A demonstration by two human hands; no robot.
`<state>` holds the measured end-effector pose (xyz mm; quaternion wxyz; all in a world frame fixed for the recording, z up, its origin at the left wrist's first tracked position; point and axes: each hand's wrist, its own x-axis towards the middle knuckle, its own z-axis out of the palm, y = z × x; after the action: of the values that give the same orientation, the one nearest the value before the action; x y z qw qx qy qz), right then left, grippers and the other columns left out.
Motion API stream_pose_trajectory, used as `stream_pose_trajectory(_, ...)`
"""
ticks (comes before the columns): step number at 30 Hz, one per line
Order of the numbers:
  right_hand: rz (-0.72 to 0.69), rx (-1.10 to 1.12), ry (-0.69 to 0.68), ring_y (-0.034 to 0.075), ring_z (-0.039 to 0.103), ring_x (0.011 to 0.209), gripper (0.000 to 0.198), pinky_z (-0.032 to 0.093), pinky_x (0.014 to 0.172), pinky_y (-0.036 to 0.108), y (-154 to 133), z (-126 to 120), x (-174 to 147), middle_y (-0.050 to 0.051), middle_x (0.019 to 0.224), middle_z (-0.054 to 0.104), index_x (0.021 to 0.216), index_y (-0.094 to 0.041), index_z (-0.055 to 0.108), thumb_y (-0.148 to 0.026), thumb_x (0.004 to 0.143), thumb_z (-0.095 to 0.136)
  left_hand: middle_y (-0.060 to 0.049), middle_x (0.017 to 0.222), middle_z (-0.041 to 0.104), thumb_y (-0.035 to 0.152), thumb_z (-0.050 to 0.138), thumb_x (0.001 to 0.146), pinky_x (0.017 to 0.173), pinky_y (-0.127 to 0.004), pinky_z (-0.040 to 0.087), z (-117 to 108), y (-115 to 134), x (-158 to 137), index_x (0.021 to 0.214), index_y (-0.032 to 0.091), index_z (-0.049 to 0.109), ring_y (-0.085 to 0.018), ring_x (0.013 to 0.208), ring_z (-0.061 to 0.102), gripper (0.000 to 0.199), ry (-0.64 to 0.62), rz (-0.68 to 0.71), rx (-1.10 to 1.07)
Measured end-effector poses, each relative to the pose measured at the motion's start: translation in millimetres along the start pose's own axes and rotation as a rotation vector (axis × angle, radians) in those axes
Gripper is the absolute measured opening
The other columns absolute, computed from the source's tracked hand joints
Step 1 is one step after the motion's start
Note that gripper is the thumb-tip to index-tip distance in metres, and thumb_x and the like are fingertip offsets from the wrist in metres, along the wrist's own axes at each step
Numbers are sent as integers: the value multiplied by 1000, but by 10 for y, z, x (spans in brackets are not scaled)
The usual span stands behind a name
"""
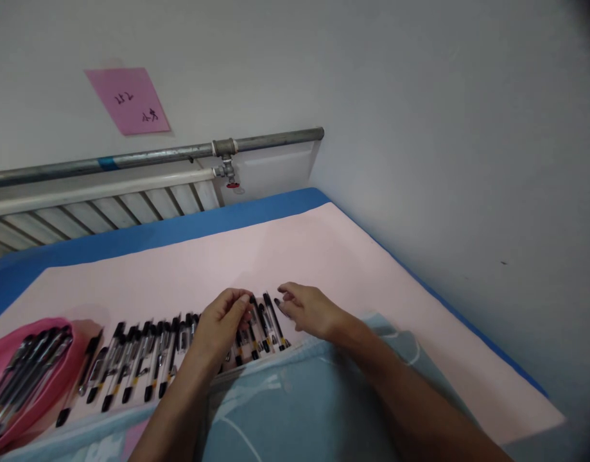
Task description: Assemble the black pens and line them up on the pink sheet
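Many black-capped clear pens lie side by side in a row on the pink sheet, some in pieces with small metal parts among them. My left hand reaches over the row, thumb and forefinger pinched together beside the cap of a pen; what they hold, if anything, is too small to make out. To its right, my right hand hovers with fingers apart and nothing visible in them. Its fingertips point at the last pen at the row's right end, with a small gap between.
A pink container full of pens stands at the lower left. The pink sheet covers a blue table. Light-blue cloth lies along the near edge. Behind are a radiator, a pipe and walls.
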<state>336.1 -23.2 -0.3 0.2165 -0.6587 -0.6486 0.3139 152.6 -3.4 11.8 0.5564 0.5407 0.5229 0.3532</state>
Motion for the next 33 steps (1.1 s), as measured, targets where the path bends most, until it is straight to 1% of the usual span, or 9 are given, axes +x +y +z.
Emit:
stream_pose_trajectory(4,-85,-59,-48,16,56,79,25,38,68,23,2,-8,-3,7,92,65,96,-17,63,-20,74,51,0,69,60,48,62,66,57,-23,43,-2,-11,5,82,17,62,-12,60,53,35,5,-1,3)
stream_pose_trajectory(7,-69,-78,-73,14,55,72,20,37,61,21,24,35,-4,5,82,65,87,-18,63,-18,71,52,0,68,60,49,62,64,56,-24,43,-3,0,0,81,17,63,-12,59,53,36,16,-3,3)
stream_pose_trajectory(11,-83,-83,-58,12,55,67,19,34,57,20,40,77,0,3,78,65,86,-18,63,-17,72,50,0,67,60,48,63,62,57,-25,43,-50,20,3,81,17,63,-13,59,54,36,39,15,-11)
stream_pose_trajectory(14,-85,-66,-47,13,56,67,22,35,57,20,6,25,17,4,79,66,91,-17,63,-19,74,48,0,67,59,46,62,65,57,-25,44,-121,4,43,83,17,61,-13,60,55,33,81,46,-6)
stream_pose_trajectory(19,-26,-196,77,16,58,73,22,38,65,23,-21,-99,55,6,78,66,84,-15,63,-16,76,43,0,65,59,37,51,74,53,-24,43,-212,-9,75,85,19,60,-13,56,55,23,160,170,153)
stream_pose_trajectory(22,-64,-208,93,19,60,78,21,41,69,27,65,-92,130,7,82,67,79,-17,62,-20,76,41,-3,72,63,33,45,79,57,-24,44,-318,-28,60,87,19,59,-13,62,59,22,205,239,291)
stream_pose_trajectory(26,-45,-159,106,21,61,77,19,43,68,30,169,-48,235,7,82,68,76,-20,61,-25,75,42,-4,81,66,31,42,80,66,-26,45,-704,-119,-60,90,19,60,-15,73,61,24,427,217,489)
stream_pose_trajectory(30,-22,-142,73,23,62,78,18,44,69,32,167,-55,237,8,85,68,76,-21,60,-27,75,42,-9,94,65,29,41,80,81,-31,41,-1395,-188,-296,94,16,59,-20,90,59,26,667,127,647)
stream_pose_trajectory(33,-30,-154,63,24,61,77,18,44,68,33,136,-68,222,8,83,68,74,-22,59,-27,75,42,-14,100,63,27,41,80,85,-36,37,-1952,-202,-448,91,13,61,-27,100,55,26,814,-5,772)
